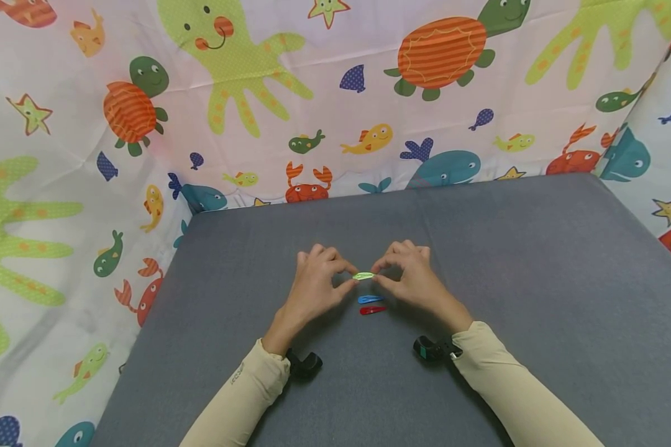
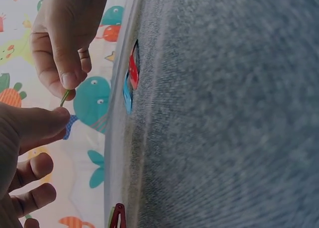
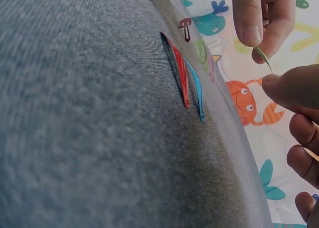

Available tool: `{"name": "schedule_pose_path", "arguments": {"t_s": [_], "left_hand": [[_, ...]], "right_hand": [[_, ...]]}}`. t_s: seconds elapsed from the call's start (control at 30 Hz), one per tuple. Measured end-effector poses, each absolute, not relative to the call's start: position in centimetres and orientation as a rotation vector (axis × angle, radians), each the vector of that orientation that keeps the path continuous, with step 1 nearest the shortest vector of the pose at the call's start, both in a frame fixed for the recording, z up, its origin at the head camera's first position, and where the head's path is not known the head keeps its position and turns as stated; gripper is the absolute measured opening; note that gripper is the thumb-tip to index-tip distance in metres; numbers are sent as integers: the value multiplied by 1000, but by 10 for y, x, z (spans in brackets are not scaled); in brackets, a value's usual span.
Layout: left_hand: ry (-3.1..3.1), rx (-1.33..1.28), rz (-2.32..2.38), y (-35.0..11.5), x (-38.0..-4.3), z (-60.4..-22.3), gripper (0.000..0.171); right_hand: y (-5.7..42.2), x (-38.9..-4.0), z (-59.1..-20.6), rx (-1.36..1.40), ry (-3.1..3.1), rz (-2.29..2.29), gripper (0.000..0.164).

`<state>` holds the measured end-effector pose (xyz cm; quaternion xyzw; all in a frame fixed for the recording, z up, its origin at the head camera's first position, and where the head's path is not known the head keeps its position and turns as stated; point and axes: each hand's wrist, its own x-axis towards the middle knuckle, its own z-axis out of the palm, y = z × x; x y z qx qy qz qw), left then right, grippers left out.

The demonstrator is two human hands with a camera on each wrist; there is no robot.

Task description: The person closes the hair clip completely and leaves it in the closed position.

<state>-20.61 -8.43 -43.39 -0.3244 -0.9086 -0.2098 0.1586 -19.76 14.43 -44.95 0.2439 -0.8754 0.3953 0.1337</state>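
Note:
A yellow-green snap hair clip [image 1: 363, 275] is held above the table between both hands. My left hand [image 1: 320, 282] pinches one end between thumb and index finger. The other end is pinched by the thumb and index finger of my right hand [image 1: 412, 276]. Seen edge-on in the right wrist view, the green clip [image 3: 264, 57] looks thin and slightly bent. Below it, a blue hair clip [image 1: 371, 299] and a red hair clip [image 1: 373, 310] lie side by side on the grey table.
In the right wrist view a dark red clip [image 3: 186, 30], a green clip [image 3: 201, 51] and a pink clip [image 3: 211, 68] lie farther off on the table [image 1: 537, 279]. Sea-animal fabric [image 1: 335, 105] stands behind and at both sides.

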Motion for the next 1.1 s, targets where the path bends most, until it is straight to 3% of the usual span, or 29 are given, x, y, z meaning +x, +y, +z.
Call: {"name": "schedule_pose_path", "arguments": {"t_s": [1.1], "left_hand": [[-2782, -864, -496, -79, -202, -442, 16]], "right_hand": [[142, -195, -458, 688, -2642, 1011, 11]]}}
